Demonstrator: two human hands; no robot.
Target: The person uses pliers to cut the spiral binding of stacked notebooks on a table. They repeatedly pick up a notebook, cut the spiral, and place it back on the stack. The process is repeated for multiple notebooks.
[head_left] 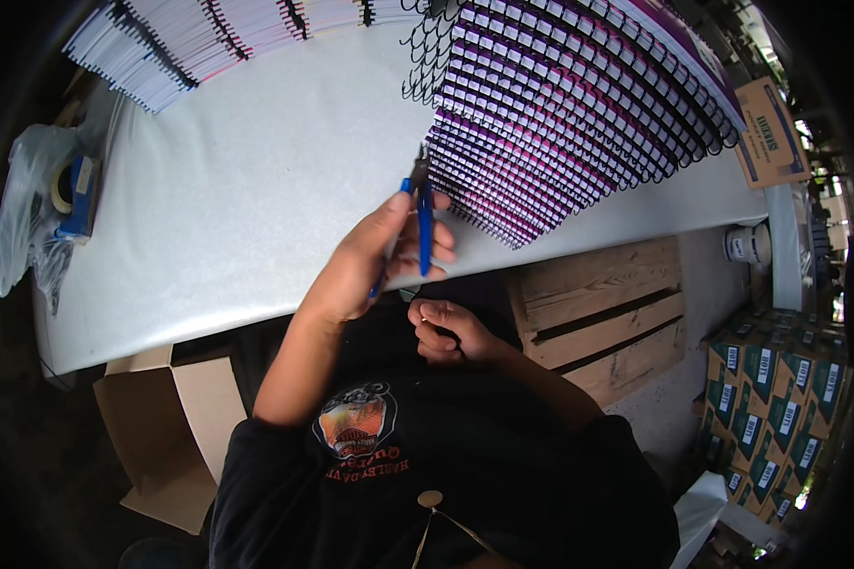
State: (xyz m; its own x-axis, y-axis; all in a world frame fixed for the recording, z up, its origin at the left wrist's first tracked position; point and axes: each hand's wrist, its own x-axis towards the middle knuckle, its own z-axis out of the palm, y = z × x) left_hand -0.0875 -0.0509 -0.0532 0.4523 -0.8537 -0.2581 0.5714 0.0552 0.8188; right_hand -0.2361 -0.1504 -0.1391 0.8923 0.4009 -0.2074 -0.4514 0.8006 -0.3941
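My left hand [359, 261] is wrapped loosely around a pair of wire cutters [425, 228] with blue handles. Their dark jaws point away from me, close beside the left edge of a fanned pile of spiral-bound books [541, 123] with purple and white edges and black coils. Whether the jaws touch a coil, I cannot tell. Below the table's front edge, my right hand [455, 332] is held near my body with its fingers curled; what is inside them, if anything, is hidden. Loose black coil ends [427, 71] stick out at the pile's far left.
More coil-bound books [152, 57] line the far left of the white-covered table [218, 190]. A tape roll [63, 188] and clear plastic bag [28, 209] sit at the left edge. An open carton [204, 408], wooden crate [607, 303] and stacked boxes [759, 417] stand below.
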